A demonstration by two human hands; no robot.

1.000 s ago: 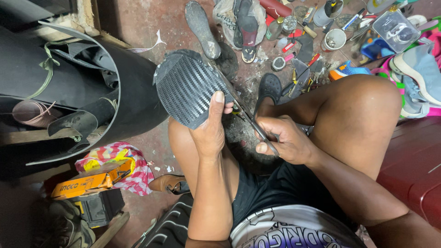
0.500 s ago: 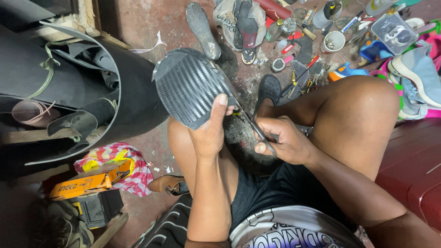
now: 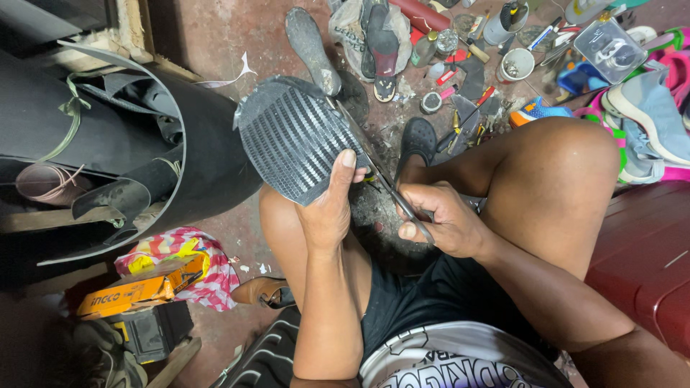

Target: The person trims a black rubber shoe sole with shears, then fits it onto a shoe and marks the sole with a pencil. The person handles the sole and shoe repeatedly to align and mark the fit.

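Head view: we see a dark ribbed rubber sole piece [image 3: 295,140] held up over our lap, its long axis running from lower right, where we grip it, up and to the left toward the rolled black rubber sheets [image 3: 108,144]. Our left hand [image 3: 327,208] pinches its lower right edge, thumb pressed on the ribbed face, fingers closed behind it. Along the sole's right edge lies a pair of scissors [image 3: 377,172], blades pointing up and left, almost parallel to that edge and touching it. Our right hand [image 3: 438,219] is closed around the scissor handles, just beside the left hand and to the right of the sole. So the sole lies up and to the left of both hands, with the left hand the nearer one and the right reaching it only through the blades. Beyond our raised knee [image 3: 553,179], the floor [image 3: 215,36] carries shoes, small tins, tools and a white cup [image 3: 516,65]. At lower left sits an orange box [image 3: 140,287] on a striped cloth [image 3: 215,280].
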